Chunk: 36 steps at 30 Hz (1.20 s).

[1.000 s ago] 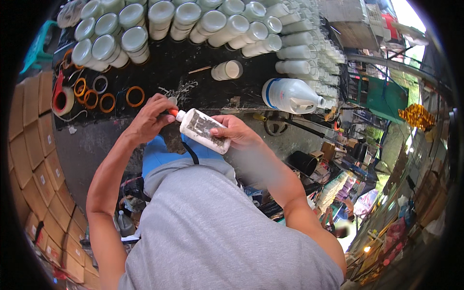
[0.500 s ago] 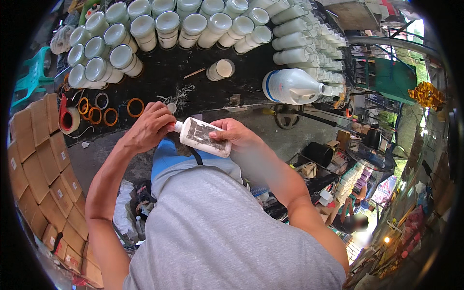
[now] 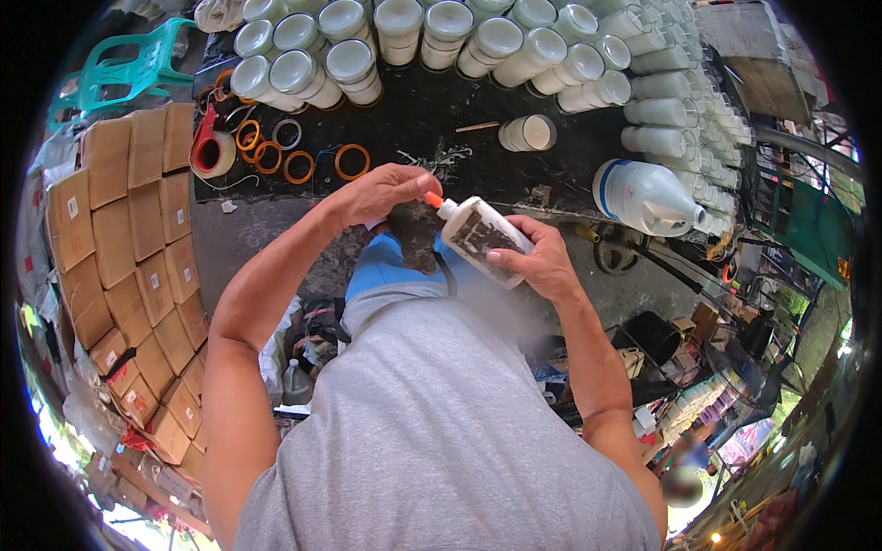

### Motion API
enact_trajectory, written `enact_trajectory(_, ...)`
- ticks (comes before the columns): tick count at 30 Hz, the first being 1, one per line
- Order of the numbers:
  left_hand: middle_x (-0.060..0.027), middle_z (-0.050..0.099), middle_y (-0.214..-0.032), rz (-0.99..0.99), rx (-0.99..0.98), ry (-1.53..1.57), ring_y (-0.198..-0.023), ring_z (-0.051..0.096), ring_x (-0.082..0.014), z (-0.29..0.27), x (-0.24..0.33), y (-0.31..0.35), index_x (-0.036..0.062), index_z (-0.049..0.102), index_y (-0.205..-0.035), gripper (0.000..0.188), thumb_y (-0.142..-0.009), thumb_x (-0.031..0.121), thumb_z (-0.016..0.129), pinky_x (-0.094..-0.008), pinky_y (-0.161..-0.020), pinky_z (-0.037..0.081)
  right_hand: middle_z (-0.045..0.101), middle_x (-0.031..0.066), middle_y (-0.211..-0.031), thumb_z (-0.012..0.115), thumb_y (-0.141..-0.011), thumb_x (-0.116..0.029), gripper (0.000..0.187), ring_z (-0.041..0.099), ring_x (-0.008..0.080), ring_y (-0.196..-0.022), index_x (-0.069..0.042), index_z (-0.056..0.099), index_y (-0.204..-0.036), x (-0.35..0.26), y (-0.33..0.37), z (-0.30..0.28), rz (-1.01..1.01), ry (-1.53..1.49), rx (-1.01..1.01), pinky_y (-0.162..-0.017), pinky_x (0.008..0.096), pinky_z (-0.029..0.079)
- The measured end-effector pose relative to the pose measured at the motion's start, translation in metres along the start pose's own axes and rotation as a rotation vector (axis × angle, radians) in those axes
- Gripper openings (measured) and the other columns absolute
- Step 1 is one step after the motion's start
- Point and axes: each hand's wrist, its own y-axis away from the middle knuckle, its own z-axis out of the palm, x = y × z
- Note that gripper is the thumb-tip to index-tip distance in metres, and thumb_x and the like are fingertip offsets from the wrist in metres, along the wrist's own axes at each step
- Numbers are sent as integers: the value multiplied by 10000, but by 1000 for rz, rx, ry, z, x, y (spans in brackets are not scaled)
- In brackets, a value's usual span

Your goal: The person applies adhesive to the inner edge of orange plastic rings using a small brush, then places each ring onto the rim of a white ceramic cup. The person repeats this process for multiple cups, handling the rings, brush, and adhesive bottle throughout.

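A white squeeze bottle (image 3: pixel 501 223), its label dark and worn, is tilted in front of my body with its neck toward the upper left. My right hand (image 3: pixel 542 260) is closed round its body, the thumb lying across the label. At the neck end, my left hand (image 3: pixel 402 190) pinches the small orange nozzle cap (image 3: pixel 433 198) between thumb and fingers. Whether the cap is still seated on the nozzle is too small to tell. Beyond the hands, a glass jar with whitish filling (image 3: pixel 527 134) stands alone on the black table (image 3: pixel 418 115), beside a thin wooden stick (image 3: pixel 477 127).
Rows of white-filled jars (image 3: pixel 447 23) line the far side. A large plastic jug (image 3: pixel 643 197) lies at the table's right. Several orange tape rings (image 3: pixel 352 162) and a red tape dispenser (image 3: pixel 213 151) are at left, with stacked cardboard boxes (image 3: pixel 138 239) nearby.
The view has swung, so table and jars sit further right and higher in the picture. Both hands keep their hold on the bottle and cap; more of the orange cap shows now.
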Motion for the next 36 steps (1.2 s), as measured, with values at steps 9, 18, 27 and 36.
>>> enact_trajectory(9, -107, 679, -987, 419, 154, -650, -973, 633, -316, 12, -13, -6, 10, 712, -1049, 137, -976, 125, 727, -426, -866, 526, 747, 64, -1109, 939, -811, -164, 568, 703, 118, -966, 18, 678, -1281, 16, -2, 1, 99, -243, -43, -868, 304, 598)
enact_trajectory(18, -86, 670, -952, 247, 157, -307, -897, 654, -243, 12, -30, -1, 7, 708, -1043, 268, -1065, 268, 649, -377, -793, 519, 746, 72, -1101, 942, -809, -179, 571, 692, 131, -978, 16, 683, -1279, 13, -6, 5, 21, -23, 12, -887, 312, 582)
enact_trajectory(27, -56, 712, -960, -155, 79, -365, -845, 628, -147, 2, -38, -15, 4, 726, -1046, 270, -1056, 272, 692, -336, -743, 506, 751, 78, -1097, 926, -825, -209, 559, 692, 149, -991, 22, 684, -1272, 28, -15, 12, 23, 27, 22, -893, 328, 581)
enact_trajectory(36, -35, 696, -813, 102, 157, -348, -770, 576, -125, 2, -49, -22, -10, 744, -992, 477, -1105, 424, 581, -340, -698, 488, 757, 92, -1084, 922, -822, -242, 547, 700, 157, -975, 11, 694, -1250, 38, -21, 15, 24, -47, 54, -877, 340, 577)
